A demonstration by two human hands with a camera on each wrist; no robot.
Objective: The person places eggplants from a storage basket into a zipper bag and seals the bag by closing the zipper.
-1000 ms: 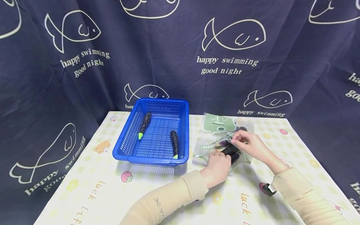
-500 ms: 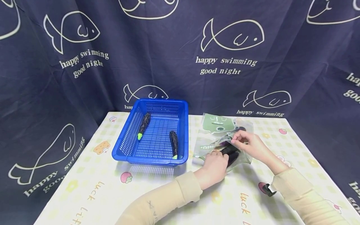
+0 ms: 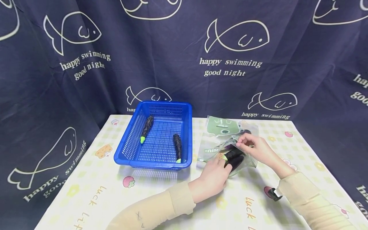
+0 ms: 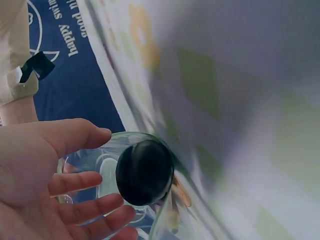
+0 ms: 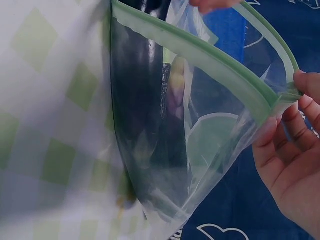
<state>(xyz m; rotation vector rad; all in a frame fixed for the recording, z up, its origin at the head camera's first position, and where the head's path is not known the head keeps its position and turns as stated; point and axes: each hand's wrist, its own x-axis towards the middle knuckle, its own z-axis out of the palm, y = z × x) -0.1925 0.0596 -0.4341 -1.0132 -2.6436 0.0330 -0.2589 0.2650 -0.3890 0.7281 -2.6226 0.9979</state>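
Note:
A clear zip bag [image 3: 211,145] with green print lies on the right of the table. Inside it is a dark eggplant [image 3: 235,156], its rounded end [image 4: 145,172] facing the left wrist camera at the bag's mouth. A yellow and purple item [image 5: 176,87], its kind unclear, lies beside it. My right hand [image 3: 257,149] pinches the bag's green zip edge [image 5: 220,60] between thumb and fingers, holding the mouth apart. My left hand [image 3: 214,175] is at the bag's near side, fingers extended and thumb spread beside the eggplant's end, gripping nothing visible.
A blue perforated basket [image 3: 122,156] stands left of the bag. Two dark, wrinkled eggplants with bright green tips lie in it, one on the left [image 3: 147,127] and one on the right [image 3: 177,147]. A dark curtain [image 3: 184,64] hangs behind the patterned table [image 3: 161,204].
My left hand has drawn back left and toward me from the bag, uncovering more of the eggplant and a green tip. My right hand stays at the bag's edge.

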